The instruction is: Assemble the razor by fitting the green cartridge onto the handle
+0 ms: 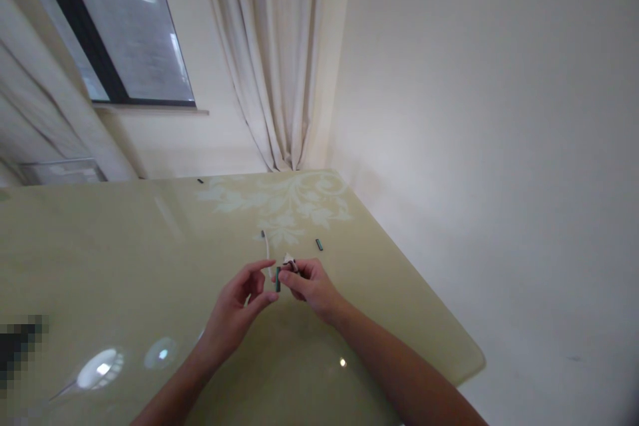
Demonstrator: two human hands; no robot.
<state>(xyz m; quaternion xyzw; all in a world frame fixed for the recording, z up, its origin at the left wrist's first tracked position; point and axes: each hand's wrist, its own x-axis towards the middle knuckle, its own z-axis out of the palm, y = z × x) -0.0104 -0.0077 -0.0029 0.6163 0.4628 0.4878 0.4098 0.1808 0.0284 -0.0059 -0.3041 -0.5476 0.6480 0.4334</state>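
My left hand (238, 301) is over the table with thumb and forefinger apart. Their tips lie near the two ends of a small dark green bar (278, 279); whether they touch it is unclear. My right hand (310, 287) is closed, its thumb tip against the bar's side. A small white and dark piece (290, 262) sticks up from its fingers, its kind too small to make out. Just behind the hands, a thin white strip (267, 249) with a dark tip lies on the table, its near end partly hidden by my left fingers. Another small dark bar (319, 245) lies behind my right hand.
The pale green glossy table (124, 259) has a white floral pattern and light reflections. A tiny dark piece (200, 181) lies by its far edge. A wall (474, 146) borders the right side; curtains (279, 66) and a window (134, 20) are behind. A pixelated dark patch covers the left edge.
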